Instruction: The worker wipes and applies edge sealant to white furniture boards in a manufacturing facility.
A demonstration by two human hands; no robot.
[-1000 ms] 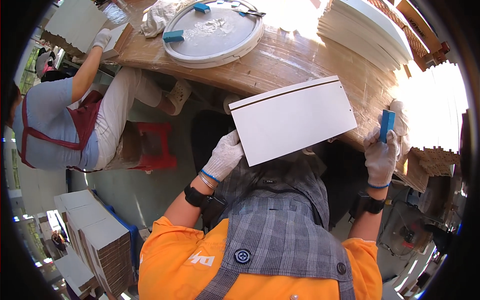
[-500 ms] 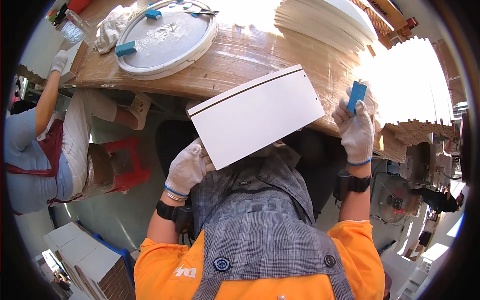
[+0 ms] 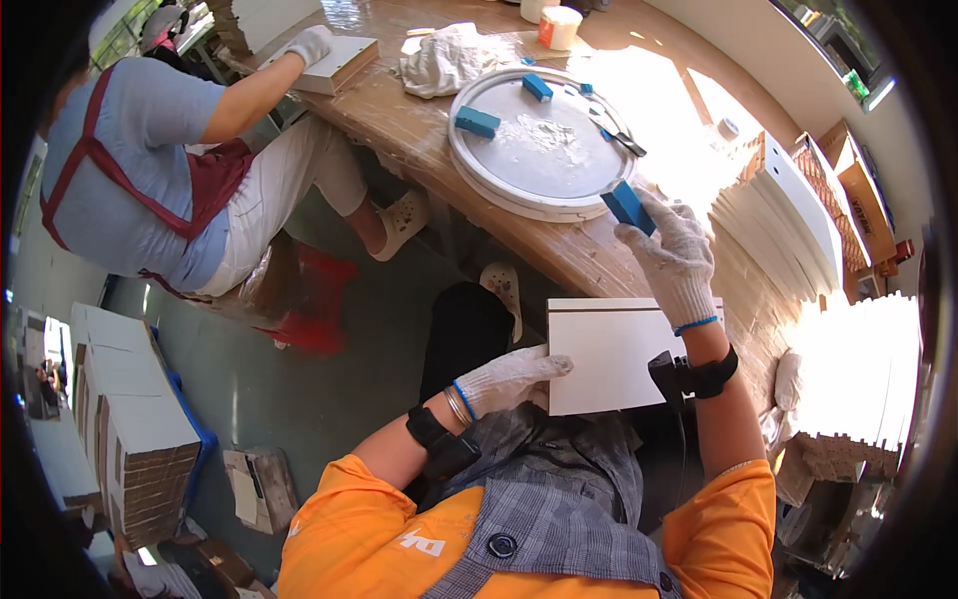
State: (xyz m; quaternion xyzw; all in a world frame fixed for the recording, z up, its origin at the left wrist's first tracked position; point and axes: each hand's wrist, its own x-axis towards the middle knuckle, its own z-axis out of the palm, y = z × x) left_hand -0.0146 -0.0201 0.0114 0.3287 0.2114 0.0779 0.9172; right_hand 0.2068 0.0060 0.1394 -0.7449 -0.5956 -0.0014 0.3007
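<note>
left hand [image 3: 504, 379] clamped on white panel [image 3: 614, 354] edge, panel over the lap, 6 o'clock of the round tray [image 3: 544, 150]. right hand [image 3: 674, 255] pinches blue block [image 3: 629, 205] near tray rim at 5 o'clock, contact unclear

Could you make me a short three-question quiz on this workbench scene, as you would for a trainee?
1. True or false: the right hand holds a small blue block over the edge of the round white tray.
2. What does the left hand grip?
A. a crumpled white cloth
B. a flat white panel
C. a red stool
3. Fill in: the co-worker at the upper left rests a gloved hand on a flat white ____ on the wooden table.

Key
1. True.
2. B: the flat white panel, held at its left edge over the lap.
3. Board.
</note>
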